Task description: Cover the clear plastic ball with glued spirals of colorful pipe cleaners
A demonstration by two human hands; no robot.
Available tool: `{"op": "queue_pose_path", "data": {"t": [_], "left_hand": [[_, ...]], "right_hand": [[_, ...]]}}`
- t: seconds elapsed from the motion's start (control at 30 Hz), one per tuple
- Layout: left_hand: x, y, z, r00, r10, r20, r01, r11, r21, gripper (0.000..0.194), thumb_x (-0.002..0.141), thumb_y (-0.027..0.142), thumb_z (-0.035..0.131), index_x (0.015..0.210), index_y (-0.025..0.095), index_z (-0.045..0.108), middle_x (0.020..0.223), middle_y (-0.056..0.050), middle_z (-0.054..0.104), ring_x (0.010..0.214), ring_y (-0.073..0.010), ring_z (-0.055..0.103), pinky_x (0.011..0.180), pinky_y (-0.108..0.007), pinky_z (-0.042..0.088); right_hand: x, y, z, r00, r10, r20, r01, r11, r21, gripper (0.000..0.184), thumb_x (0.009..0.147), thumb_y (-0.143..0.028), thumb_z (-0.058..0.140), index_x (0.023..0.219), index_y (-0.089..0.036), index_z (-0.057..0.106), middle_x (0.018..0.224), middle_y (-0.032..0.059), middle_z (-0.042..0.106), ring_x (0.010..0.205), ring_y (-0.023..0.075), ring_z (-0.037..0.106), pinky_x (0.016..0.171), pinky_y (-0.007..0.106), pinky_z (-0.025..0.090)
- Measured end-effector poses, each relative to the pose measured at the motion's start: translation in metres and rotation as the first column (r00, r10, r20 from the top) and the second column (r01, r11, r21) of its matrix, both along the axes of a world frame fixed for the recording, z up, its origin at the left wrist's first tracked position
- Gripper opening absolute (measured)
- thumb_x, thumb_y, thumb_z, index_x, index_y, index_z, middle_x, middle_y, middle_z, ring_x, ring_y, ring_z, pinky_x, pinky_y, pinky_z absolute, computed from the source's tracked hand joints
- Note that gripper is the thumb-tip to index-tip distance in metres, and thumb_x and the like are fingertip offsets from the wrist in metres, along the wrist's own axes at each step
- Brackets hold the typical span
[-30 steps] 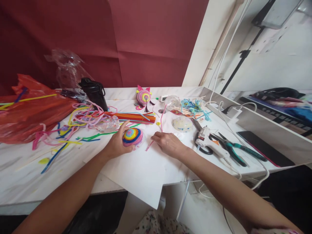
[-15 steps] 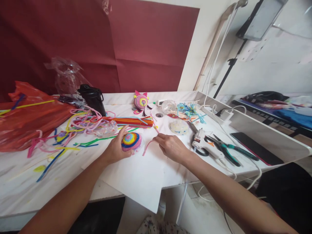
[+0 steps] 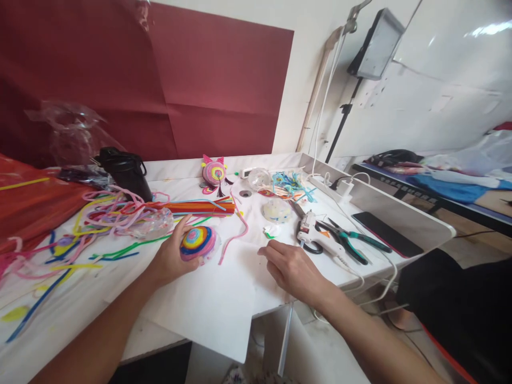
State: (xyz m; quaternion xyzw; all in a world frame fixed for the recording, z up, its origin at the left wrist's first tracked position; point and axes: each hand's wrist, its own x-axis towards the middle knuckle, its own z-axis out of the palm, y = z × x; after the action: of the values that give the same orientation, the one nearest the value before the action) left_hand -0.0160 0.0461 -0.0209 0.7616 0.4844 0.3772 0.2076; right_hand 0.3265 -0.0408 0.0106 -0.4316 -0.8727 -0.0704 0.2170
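My left hand (image 3: pixel 172 253) is wrapped round a dome (image 3: pixel 197 242) coiled with pink, orange, yellow and blue pipe cleaner, held just above a white sheet of paper. My right hand (image 3: pixel 288 265) is over the sheet's right side, its fingers curled together and nothing visible in them. Between the hands a loose pink pipe cleaner (image 3: pixel 234 241) lies in a bend on the table. A small white scrap with green (image 3: pixel 272 231) lies just beyond my right fingers. To the right is a white glue gun (image 3: pixel 317 230), near black-and-green pliers (image 3: pixel 352 241).
Behind stand a pink eared ball ornament (image 3: pixel 214 172) and a bundle of orange pipe cleaners (image 3: pixel 200 208). Tangled pipe cleaners (image 3: pixel 120 210) and a black bottle (image 3: pixel 125 173) are at left. A speckled clear dome (image 3: pixel 277 211), cables and a black phone (image 3: pixel 386 233) sit at right.
My right hand has let go of the pink pipe cleaner, which now lies on the table, and has moved toward the glue gun. The view has turned right; my left hand still holds the dome.
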Motion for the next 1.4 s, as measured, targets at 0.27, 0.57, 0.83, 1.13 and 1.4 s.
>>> {"op": "queue_pose_path", "data": {"t": [0.27,0.57,0.83,1.13,1.4], "left_hand": [[-0.003,0.003,-0.005,0.999,-0.025,0.029,0.025,1.0,-0.003,0.111,0.071,0.044,0.083,0.169,0.033,0.033,0.142,-0.015,0.074,0.13,-0.0439,0.075,0.1,-0.056,0.067],[-0.005,0.004,-0.003,1.0,0.005,-0.025,-0.005,1.0,0.001,0.108,0.071,0.048,0.082,0.166,0.03,0.036,0.145,-0.02,0.071,0.135,-0.0478,0.071,0.106,-0.063,0.063],[-0.008,0.008,-0.014,0.999,0.018,-0.034,-0.017,0.999,0.031,0.105,0.076,0.054,0.08,0.166,0.036,0.029,0.145,-0.009,0.073,0.125,-0.0409,0.076,0.097,-0.051,0.067],[0.006,-0.009,0.005,0.988,0.123,-0.089,-0.125,0.992,-0.01,0.104,0.079,0.055,0.071,0.169,0.029,0.028,0.146,-0.009,0.074,0.127,-0.0336,0.077,0.099,-0.04,0.066],[-0.002,-0.001,-0.002,0.976,0.177,-0.125,-0.179,0.984,-0.005,0.104,0.075,0.06,0.074,0.166,0.034,0.031,0.147,-0.008,0.075,0.133,-0.0364,0.074,0.101,-0.045,0.066]], "right_hand": [[0.032,-0.04,-0.022,0.943,-0.115,-0.311,0.125,0.992,0.01,0.028,0.096,-0.005,0.047,0.098,-0.021,0.069,0.079,0.0019,0.068,0.06,0.0153,0.065,0.057,0.026,0.05],[0.081,-0.058,-0.029,0.752,-0.381,-0.538,0.489,0.87,0.067,0.017,0.1,-0.017,0.054,0.098,-0.027,0.069,0.086,0.0027,0.076,0.066,0.0179,0.071,0.064,0.029,0.058],[0.097,-0.061,-0.043,0.663,-0.473,-0.58,0.591,0.806,0.018,0.017,0.101,-0.025,0.059,0.097,-0.025,0.076,0.084,0.0018,0.08,0.065,0.0175,0.074,0.063,0.028,0.058],[0.101,-0.053,-0.028,0.604,-0.435,-0.668,0.641,0.763,0.083,0.014,0.096,-0.028,0.067,0.091,-0.022,0.079,0.076,0.0016,0.08,0.06,0.0173,0.073,0.06,0.025,0.058],[0.064,-0.043,-0.052,0.759,-0.391,-0.521,0.51,0.854,0.102,0.017,0.103,-0.015,0.059,0.096,-0.021,0.074,0.083,0.0031,0.079,0.071,0.0178,0.075,0.066,0.026,0.059]]}}
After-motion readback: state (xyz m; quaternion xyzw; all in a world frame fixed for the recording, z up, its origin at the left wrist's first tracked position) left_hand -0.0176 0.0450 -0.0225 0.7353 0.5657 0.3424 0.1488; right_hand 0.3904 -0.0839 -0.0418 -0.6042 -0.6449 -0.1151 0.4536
